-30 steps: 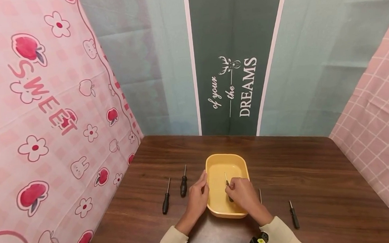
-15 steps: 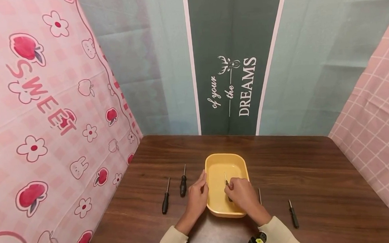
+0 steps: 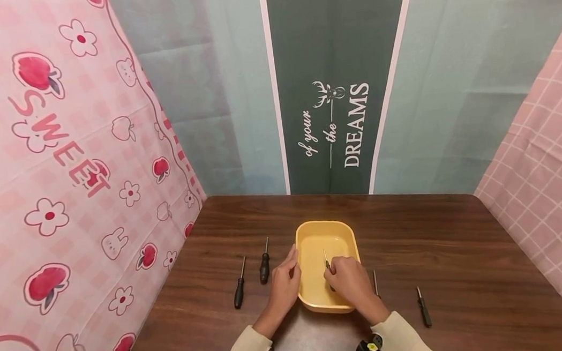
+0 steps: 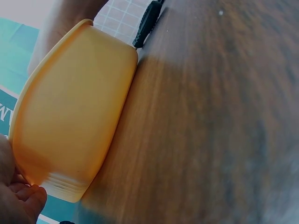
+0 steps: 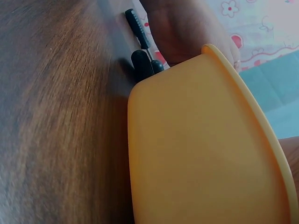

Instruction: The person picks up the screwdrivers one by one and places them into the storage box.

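My left hand rests against the outer left wall of a yellow plastic tray, its fingers reaching along the rim. In the left wrist view the fingertips touch the tray's wall near one end. Inside the tray, my right hand grips a small screwdriver by its dark handle, low over the tray floor. Its thin metal shaft points toward the far end, and my fingers hide part of the handle. The right wrist view shows mainly the tray's outer wall, with the screwdriver hidden.
Left of the tray, two black-handled screwdrivers, a nearer one and a farther one, lie on the brown wooden table. Another screwdriver lies at right. A metal shaft shows beside my right wrist. Printed curtains surround the table.
The view shifts very slightly. Both hands, the tray and the gripped screwdriver keep practically the same places.
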A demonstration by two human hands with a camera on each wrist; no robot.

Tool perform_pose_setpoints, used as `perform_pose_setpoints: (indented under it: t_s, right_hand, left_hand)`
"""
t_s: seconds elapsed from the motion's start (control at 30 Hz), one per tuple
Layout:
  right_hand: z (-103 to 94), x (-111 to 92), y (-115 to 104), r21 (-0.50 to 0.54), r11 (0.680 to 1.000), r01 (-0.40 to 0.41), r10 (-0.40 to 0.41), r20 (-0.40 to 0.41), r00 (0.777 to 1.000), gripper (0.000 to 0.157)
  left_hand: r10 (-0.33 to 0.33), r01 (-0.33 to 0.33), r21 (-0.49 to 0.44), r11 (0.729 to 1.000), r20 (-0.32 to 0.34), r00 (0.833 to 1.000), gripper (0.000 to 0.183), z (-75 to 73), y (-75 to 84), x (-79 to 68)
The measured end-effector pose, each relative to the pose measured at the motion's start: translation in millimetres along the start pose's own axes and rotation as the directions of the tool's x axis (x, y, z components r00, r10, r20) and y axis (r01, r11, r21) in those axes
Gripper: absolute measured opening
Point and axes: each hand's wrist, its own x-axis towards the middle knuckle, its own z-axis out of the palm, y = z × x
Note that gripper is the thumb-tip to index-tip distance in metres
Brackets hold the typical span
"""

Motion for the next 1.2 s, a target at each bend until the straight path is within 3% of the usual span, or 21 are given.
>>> perform_pose_setpoints:
  t_s: [0.37, 0.77, 1.2]
  right_hand:
    - [0.6, -0.1, 0.9, -0.029, 1.000, 0.006, -0.006, 0.015, 1.000, 0.035]
    - [5.0, -1.6, 1.6, -0.080, 0.996, 0.032, -0.030, 0.028, 0.999, 0.036]
    - [6.7, -2.5, -0.5, -0.141, 0.990, 0.032, -0.020, 0.087, 0.996, 0.035]
  left_hand:
    - [-0.049, 0.050, -0.018, 0.999, 0.025, 0.998, 0.036, 0.0, 1.0, -1.4]
    - [-0.013, 0.014, -0.024, 1.000, 0.015, 1.000, 0.035, 0.1, 2.4, -0.4]
    - [-0.026, 0.027, -0.026, 0.999, 0.019, 0.999, 0.035, -0.9, 3.0, -0.5]
